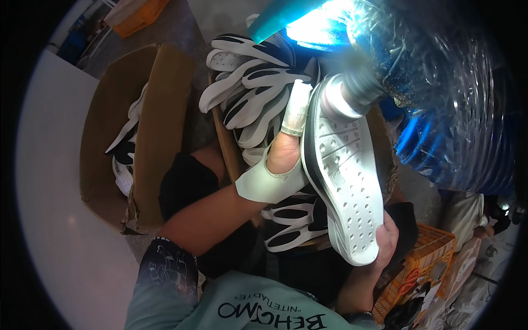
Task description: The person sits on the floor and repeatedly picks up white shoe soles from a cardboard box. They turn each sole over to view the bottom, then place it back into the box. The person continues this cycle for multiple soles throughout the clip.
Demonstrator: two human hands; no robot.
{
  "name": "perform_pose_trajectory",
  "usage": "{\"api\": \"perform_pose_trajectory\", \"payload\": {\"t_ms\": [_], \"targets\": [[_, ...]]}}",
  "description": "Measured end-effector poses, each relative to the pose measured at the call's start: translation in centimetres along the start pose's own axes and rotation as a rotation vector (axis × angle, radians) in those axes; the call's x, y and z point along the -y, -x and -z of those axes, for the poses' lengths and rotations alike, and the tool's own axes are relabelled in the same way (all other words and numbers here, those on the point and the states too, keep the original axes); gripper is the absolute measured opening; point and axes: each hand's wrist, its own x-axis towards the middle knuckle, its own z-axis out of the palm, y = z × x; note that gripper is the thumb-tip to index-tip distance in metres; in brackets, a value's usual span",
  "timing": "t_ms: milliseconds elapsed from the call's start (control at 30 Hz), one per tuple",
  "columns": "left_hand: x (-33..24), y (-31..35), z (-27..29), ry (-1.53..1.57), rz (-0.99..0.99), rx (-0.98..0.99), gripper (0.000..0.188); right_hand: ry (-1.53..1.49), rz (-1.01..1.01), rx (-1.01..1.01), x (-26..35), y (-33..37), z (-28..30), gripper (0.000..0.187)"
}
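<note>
A white shoe sole (355, 187) with a black stripe along its side stands between my hands, its dimpled face turned up and to the right. My left hand (285, 154) grips its left edge; a pale wrap covers the palm, and a worn sleeve covers the thumb, while the other fingers are hidden behind the sole. At the lower end, my bare right hand (388, 239) holds the rounded edge. The sole's upper end is against, or very close to, a round metal machine head (341, 99), whose shaft looks blurred. Whether they touch, I cannot tell.
A bright lamp (324, 27) shines above the machine head. Blue ribbed hose (434, 148) under clear plastic fills the right. Several black-and-white soles (264, 82) are piled beyond my hands. A cardboard box (107, 181) with soles stands left; an orange crate (426, 247) with red-handled scissors (408, 281), right.
</note>
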Motion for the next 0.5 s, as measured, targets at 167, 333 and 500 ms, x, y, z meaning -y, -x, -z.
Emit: {"api": "perform_pose_trajectory", "payload": {"t_ms": [167,333,500], "targets": [[-0.4,-1.4,0.6,-0.031,-0.004,0.152,0.054,-0.038,0.035,0.0,-0.3,-0.4,-0.4,0.066],[-0.7,-3.2,-0.1,-0.064,-0.065,-0.004,0.049,-0.039,0.048,0.002,-0.2,-1.8,-2.0,0.065],[-2.5,-4.6,-1.0,-0.772,-0.197,-0.103,0.05,-0.016,0.074,-0.012,0.0,-3.5,-3.8,0.065]]}}
